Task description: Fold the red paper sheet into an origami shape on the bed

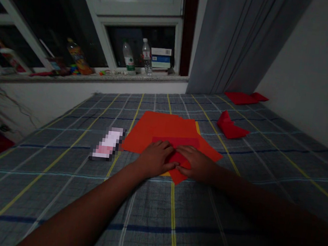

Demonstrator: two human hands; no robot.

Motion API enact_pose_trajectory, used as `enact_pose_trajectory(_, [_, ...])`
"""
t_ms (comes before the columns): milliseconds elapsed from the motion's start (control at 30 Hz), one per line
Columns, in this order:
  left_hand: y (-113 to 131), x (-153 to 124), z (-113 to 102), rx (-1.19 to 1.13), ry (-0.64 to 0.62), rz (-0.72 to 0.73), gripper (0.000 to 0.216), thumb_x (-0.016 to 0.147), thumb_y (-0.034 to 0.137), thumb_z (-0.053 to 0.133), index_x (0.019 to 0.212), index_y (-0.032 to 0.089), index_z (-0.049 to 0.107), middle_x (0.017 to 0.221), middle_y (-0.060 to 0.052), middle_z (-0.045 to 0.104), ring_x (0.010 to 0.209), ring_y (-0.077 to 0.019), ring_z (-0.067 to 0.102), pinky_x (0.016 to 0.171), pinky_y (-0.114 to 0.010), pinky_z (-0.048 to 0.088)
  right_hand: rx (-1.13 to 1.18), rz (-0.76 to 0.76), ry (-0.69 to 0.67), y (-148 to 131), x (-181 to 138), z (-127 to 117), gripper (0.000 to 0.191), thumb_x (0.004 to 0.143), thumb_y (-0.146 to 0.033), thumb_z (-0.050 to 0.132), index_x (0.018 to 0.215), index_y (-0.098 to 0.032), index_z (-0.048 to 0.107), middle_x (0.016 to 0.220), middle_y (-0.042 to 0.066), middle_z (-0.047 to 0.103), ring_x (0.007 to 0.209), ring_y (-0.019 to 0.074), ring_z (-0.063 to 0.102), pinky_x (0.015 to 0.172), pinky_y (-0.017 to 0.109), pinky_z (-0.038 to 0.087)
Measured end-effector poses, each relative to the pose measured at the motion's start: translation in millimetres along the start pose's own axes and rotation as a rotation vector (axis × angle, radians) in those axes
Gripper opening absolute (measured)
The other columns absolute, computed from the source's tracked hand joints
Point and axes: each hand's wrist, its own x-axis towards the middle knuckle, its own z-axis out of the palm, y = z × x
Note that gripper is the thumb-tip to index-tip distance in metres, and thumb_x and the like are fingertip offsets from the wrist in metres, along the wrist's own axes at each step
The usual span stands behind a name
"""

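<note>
A red sheet of paper (pixel 189 141) lies across a stack of orange paper (pixel 164 123) in the middle of the plaid cloth. Its far part shows as a straight darker strip, while the near part is mostly covered by my hands. My left hand (pixel 155 159) bends over the left side of the sheet, fingertips pressing down on it. From the right, my right hand (pixel 197 164) grips the other side, fingers curved toward the left hand. Both thumbs come close together at the near part of the paper. Yellow paper (pixel 197 127) peeks out at the stack's edge.
A phone (pixel 108 144) with a pixelated screen lies left of the stack. One folded red paper piece (pixel 231 127) stands to the right, with flat red paper (pixel 241 98) behind it. Bottles (pixel 128 59) and boxes (pixel 161 59) line the windowsill (pixel 133 78).
</note>
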Motion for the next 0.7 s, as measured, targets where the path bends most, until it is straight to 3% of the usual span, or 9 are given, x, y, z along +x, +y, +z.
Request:
enact_pose_trajectory(200, [4,-1,-2,0.045,-0.018,-0.002,0.056,0.092,0.061,0.048,0.133,0.023,0.057,0.123,-0.012,0.058,0.11,-0.0327,0.054,0.092,-0.048,0.045,0.03,0.033,0.062,5,-2,1,0.056,0.088,-0.036,0.059,0.139,-0.013,0.052,0.14,0.017,0.056,0.13,0.0284,0.051,0.11,0.046,0.041])
enact_pose_trajectory(333, [4,-6,-6,0.038,-0.019,0.005,0.046,0.092,0.048,0.051,0.132,0.028,0.059,0.126,-0.01,0.057,0.111,-0.0316,0.054,0.091,-0.048,0.045,-0.035,0.039,0.131,11,-1,-2,0.046,0.087,-0.022,0.05,0.131,-0.011,0.058,0.134,0.016,0.059,0.128,0.0278,0.05,0.111,0.047,0.039])
enact_pose_trajectory(500, [1,-11,-8,0.029,-0.026,0.001,0.044,0.087,0.026,0.056,0.13,0.029,0.062,0.132,-0.009,0.057,0.114,-0.0291,0.054,0.093,-0.045,0.045,-0.136,0.065,0.185,13,-2,-6,0.05,0.079,-0.013,0.049,0.127,-0.01,0.059,0.134,0.017,0.056,0.128,0.0293,0.046,0.112,0.047,0.036])
enact_pose_trajectory(700, [-2,-11,-7,0.058,-0.069,0.0,0.041,0.092,0.02,0.05,0.13,0.031,0.059,0.135,-0.004,0.06,0.116,-0.0279,0.057,0.092,-0.044,0.045,-0.133,0.063,0.182,16,-1,-6,0.051,0.077,-0.009,0.045,0.126,-0.008,0.057,0.132,0.019,0.056,0.126,0.029,0.046,0.112,0.047,0.037])
